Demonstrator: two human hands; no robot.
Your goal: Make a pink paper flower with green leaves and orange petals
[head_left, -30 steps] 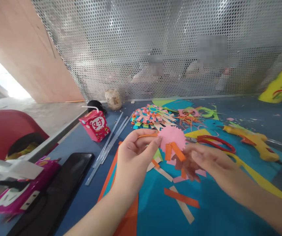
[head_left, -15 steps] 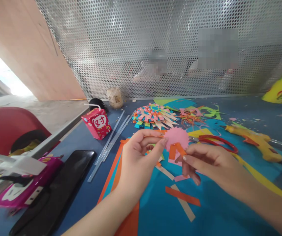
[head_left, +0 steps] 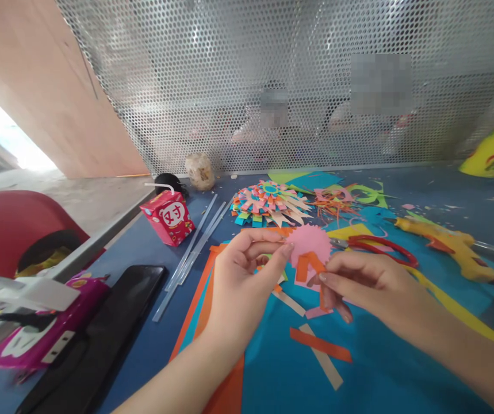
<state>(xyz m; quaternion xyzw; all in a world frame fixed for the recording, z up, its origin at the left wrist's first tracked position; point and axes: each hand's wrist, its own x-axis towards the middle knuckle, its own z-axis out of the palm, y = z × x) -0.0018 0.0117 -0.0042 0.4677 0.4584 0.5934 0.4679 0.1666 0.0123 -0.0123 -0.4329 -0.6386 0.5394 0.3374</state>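
Observation:
My left hand (head_left: 247, 276) pinches the left edge of a pink paper disc (head_left: 309, 241) with a jagged rim, held above the blue paper. Between the thumb and fingers of my right hand (head_left: 354, 282) is a folded orange paper strip (head_left: 303, 267), which lies against the lower part of the disc. Below the hands an orange strip (head_left: 321, 345) crosses a cream strip (head_left: 326, 365) on the blue paper (head_left: 281, 379). Red-handled scissors (head_left: 385, 244) rest just beyond my right hand, their blades partly hidden.
Behind stands a layered paper flower (head_left: 268, 204), with paper scraps (head_left: 337, 198) beside it. A yellow glue gun (head_left: 449, 241) lies at right. To the left are clear glue sticks (head_left: 195, 247), a red drink box (head_left: 169, 218), a black phone (head_left: 100, 333) and a perforated metal screen (head_left: 229, 75) at the back.
The folded orange strip has shifted slightly, and its lower end now shows below my right fingers. My left hand keeps its pinch on the pink disc.

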